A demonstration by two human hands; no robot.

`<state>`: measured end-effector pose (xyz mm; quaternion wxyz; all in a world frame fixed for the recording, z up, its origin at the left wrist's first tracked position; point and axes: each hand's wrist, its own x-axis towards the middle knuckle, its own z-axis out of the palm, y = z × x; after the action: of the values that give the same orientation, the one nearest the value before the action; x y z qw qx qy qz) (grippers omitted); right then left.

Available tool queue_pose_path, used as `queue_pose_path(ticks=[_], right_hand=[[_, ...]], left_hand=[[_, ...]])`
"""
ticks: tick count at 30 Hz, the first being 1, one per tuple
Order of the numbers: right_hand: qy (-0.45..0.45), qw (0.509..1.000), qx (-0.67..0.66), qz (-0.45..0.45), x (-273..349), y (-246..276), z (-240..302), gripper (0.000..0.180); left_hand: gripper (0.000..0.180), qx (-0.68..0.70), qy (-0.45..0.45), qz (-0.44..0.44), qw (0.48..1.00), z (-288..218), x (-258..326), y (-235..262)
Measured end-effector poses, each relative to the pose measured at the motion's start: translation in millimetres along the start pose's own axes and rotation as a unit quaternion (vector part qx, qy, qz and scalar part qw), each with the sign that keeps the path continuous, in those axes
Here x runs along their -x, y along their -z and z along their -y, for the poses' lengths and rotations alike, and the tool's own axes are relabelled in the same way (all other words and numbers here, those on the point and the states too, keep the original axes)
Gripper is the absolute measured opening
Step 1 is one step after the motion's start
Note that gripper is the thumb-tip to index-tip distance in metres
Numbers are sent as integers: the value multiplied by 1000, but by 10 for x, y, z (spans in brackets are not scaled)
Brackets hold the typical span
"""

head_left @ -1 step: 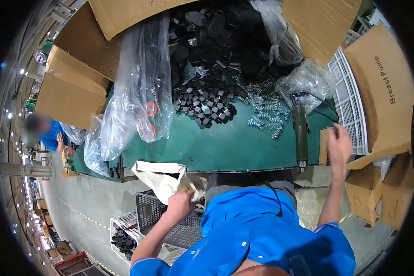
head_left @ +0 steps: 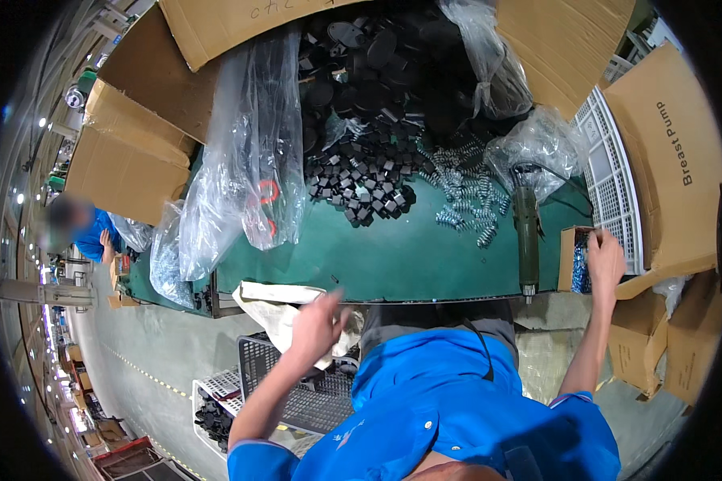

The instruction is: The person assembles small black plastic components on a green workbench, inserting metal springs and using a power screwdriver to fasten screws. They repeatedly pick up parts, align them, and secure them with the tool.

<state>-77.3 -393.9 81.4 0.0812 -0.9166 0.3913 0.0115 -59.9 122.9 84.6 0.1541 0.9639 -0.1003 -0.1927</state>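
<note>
My left hand is blurred at the front edge of the green table, over a white cloth bag that hangs there; whether it grips the bag is unclear. My right hand reaches into a small open cardboard box of blue pieces at the table's right end, with its fingertips hidden inside. A green power screwdriver lies just left of that box.
The table holds a pile of small black parts, metal springs, black round caps and clear plastic bags. Cardboard boxes ring the table. A black mesh basket sits below. Another person works far left.
</note>
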Motion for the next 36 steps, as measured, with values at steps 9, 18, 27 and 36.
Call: queue_pose_path(ticks=[9,18,27,36], right_hand=[[84,996,35,14,32,-370,-362,9],[77,996,-18,-44,176,-460,-463,21],[-13,814,-577,64,716,-289,-566,10],[-89,735,-636,216,1641,-951,-700,14]], left_hand=[[44,372,49,-243,894,-202,-3715,654],[32,583,112,-197,780,-630,-3320,847],[33,614,107,100,776,-689,-1170,-324],[22,129,-260,-161,943,-1221,-1592,-142]])
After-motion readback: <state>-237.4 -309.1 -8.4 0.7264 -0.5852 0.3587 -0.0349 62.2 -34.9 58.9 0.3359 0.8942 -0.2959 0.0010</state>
